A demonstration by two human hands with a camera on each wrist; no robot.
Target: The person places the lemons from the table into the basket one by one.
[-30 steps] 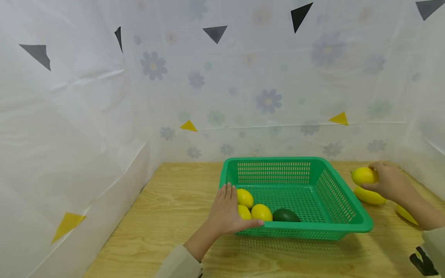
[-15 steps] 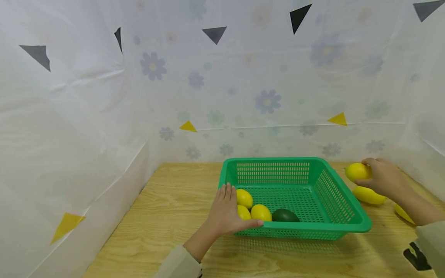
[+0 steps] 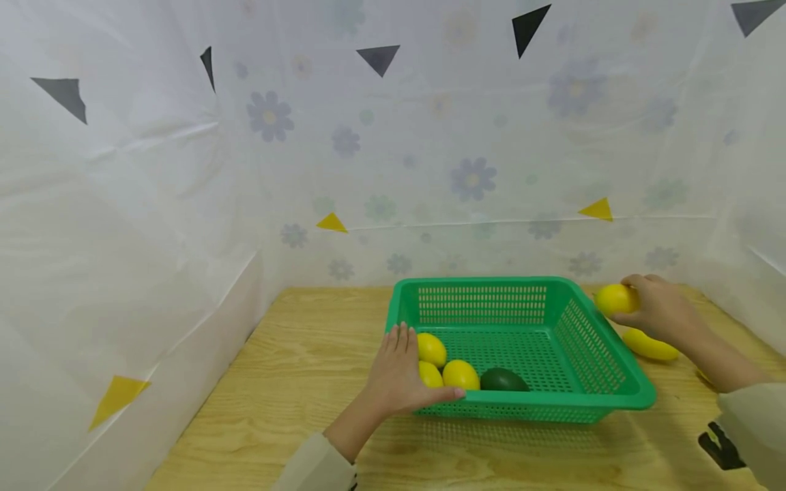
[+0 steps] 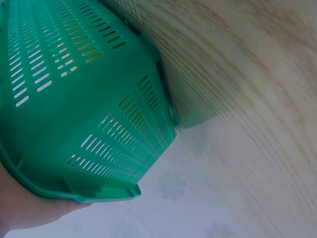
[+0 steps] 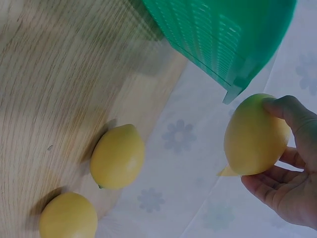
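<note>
My right hand (image 3: 666, 310) pinches a yellow lemon (image 3: 617, 300) between thumb and fingers, raised beside the right rim of a green plastic basket (image 3: 510, 398). The right wrist view shows the same lemon (image 5: 255, 134) held at its ends, close to the basket's corner. My left hand (image 3: 398, 378) rests on the near left corner of the basket, fingers straight along the left rim and thumb along the front rim. Several yellow lemons (image 3: 461, 376) and a dark green avocado (image 3: 505, 380) lie inside along the near side; the left hand partly hides one lemon.
On the wooden table (image 3: 295, 382) right of the basket lies a lemon (image 5: 117, 156), with another lemon (image 5: 68, 216) farther right, mostly hidden by the right arm in the head view. White flowered sheeting (image 3: 430, 157) walls the table at the back and sides.
My right hand has carried the lemon leftward and slightly up, from above the table lemon to the basket's right rim. The left hand and basket have stayed in place.
</note>
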